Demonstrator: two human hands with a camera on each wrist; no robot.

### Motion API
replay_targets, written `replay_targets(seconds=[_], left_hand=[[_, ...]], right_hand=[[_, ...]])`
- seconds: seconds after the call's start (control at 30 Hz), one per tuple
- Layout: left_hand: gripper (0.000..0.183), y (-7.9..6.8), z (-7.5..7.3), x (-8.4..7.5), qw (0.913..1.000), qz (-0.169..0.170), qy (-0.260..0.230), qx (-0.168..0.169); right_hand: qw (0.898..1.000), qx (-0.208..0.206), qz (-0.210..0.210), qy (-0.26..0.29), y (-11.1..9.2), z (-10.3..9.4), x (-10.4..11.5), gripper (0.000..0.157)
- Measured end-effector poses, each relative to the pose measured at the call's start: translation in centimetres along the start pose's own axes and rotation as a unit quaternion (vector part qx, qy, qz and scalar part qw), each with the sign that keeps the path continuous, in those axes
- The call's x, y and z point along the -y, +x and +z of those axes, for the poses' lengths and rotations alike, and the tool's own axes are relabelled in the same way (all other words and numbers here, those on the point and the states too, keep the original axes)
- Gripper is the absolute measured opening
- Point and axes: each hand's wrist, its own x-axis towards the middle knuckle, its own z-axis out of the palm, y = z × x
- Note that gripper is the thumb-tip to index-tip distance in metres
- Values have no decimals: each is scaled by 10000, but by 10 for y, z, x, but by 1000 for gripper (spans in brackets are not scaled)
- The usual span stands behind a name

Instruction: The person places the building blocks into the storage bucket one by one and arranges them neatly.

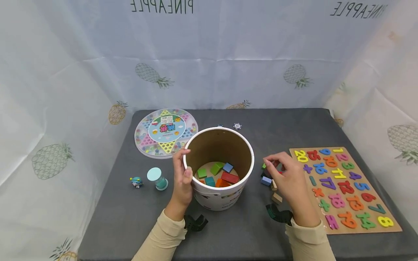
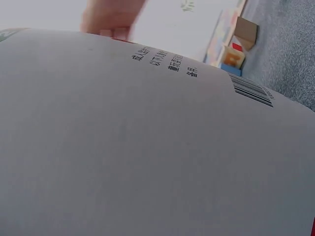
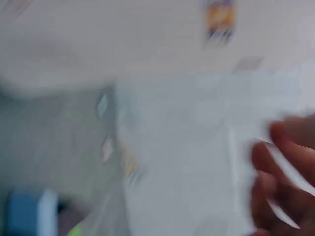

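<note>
My left hand [image 1: 183, 183] grips the rim of a white bucket [image 1: 212, 201], thumb outside and fingers round the edge. Inside the bucket lie several coloured blocks, among them a red block [image 1: 230, 177] and a blue block [image 1: 228, 167]. My right hand [image 1: 287, 177] hovers right of the bucket, over a small pile of blocks, its fingers loosely bent with no held thing visible. Beside it are a blue block [image 1: 266, 181] and a wooden block [image 1: 277, 198]; the hand hides part of the pile. Its fingers [image 3: 268, 184] look blurred in the right wrist view.
A number puzzle board [image 1: 326, 203] lies at right. Behind left is a round board-game disc [image 1: 166, 132]; nearer stand a teal-topped sand timer [image 1: 158, 178] and a small toy figure [image 1: 136, 182]. A poker chip [image 1: 237, 126] lies behind the bucket on the dark table [image 1: 137, 221].
</note>
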Motion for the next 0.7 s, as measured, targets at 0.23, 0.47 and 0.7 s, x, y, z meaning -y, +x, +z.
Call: replay_targets(seconds=[0.23,0.47,0.7], left_hand=[[53,0,0,-2,10000,29,37,-19],[52,1,-1,-3,9999,-8,-143,-3],[51,1,0,-2,9996,25,-279,27]], right_hand=[[9739,1639,948,-1254,-37,-2,-51,24],[9619,2189,1085,-1229,-66,7,-79,30],[9812,1287,885,-1135,-68,14,-78,25]])
